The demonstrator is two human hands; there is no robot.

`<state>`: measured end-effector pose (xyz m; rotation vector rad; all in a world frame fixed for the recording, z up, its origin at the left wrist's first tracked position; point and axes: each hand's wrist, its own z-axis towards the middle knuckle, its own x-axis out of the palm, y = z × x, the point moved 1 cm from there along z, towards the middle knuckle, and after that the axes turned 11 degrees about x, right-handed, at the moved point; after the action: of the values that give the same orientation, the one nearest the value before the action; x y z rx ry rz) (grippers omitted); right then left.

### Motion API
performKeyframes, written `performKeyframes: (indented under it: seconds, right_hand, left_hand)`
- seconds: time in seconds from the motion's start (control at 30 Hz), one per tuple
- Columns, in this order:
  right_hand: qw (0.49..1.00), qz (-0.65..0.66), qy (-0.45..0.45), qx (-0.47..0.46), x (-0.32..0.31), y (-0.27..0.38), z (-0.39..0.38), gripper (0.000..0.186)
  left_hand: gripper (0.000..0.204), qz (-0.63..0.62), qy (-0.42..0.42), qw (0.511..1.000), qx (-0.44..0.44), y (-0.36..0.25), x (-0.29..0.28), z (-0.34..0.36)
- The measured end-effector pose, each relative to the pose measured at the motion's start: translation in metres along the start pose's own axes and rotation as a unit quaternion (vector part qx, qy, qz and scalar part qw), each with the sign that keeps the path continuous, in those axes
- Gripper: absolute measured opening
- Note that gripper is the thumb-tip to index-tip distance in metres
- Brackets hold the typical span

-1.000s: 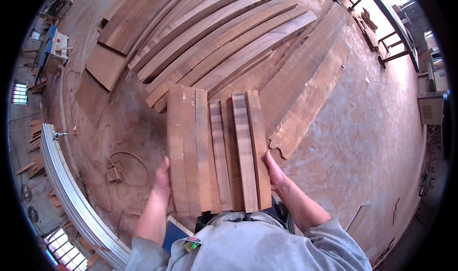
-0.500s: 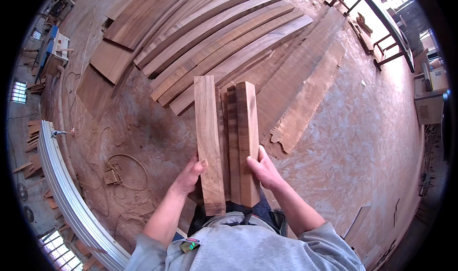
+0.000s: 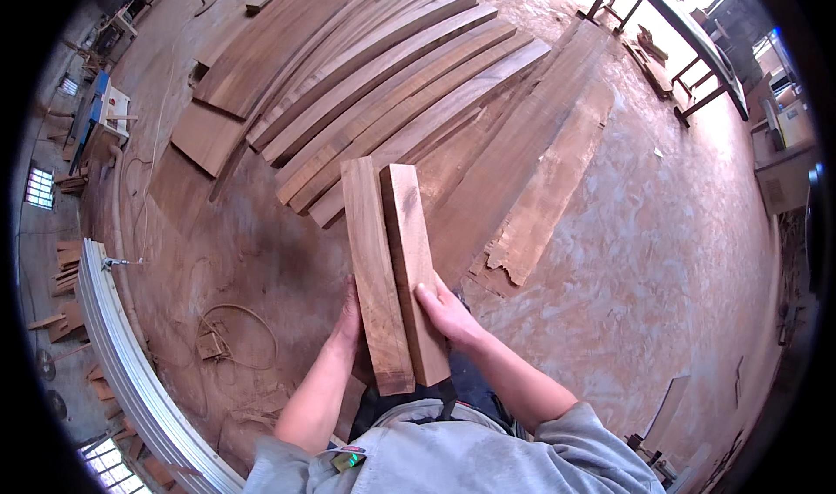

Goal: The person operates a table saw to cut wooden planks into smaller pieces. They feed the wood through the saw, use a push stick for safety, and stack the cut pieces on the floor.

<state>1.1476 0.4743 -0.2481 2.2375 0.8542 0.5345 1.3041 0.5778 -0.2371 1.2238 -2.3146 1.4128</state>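
Two short wooden beams stand side by side in front of my body, their upper ends tipped away from me. My left hand (image 3: 348, 313) is closed against the outer side of the left wooden beam (image 3: 374, 268), with most of its fingers hidden. Around the right wooden beam (image 3: 411, 250), my right hand (image 3: 448, 311) is closed, thumb on the near face and fingers out of sight behind. Only a narrow dark gap parts the beams. Whether more pieces lie beneath them is hidden.
Long boards (image 3: 383, 94) lie fanned out on the dusty floor ahead, with a rough-edged plank (image 3: 544, 207) right of them. A metal rail (image 3: 131, 372) runs along the left. A dark-framed table (image 3: 679, 24) stands far right. A looped hose (image 3: 261, 315) lies left.
The right beam has swung leftward and turned, closing most of the gap to the left beam. The darker pieces seen between them are now hidden. Both hands have shifted slightly left.
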Motion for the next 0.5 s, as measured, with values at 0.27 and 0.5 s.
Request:
performKeyframes:
  seconds: [0.27, 0.5]
  right_hand:
    - [0.999, -0.028, -0.039, -0.001, -0.007, 0.005, -0.011, 0.071]
    - [0.999, -0.015, -0.043, -0.009, -0.025, 0.042, -0.036, 0.062]
  left_hand:
    - [0.087, 0.003, 0.002, 0.998, 0.067, 0.016, 0.003, 0.013]
    - [0.079, 0.100, 0.025, 0.985, 0.138, 0.005, 0.025, 0.014]
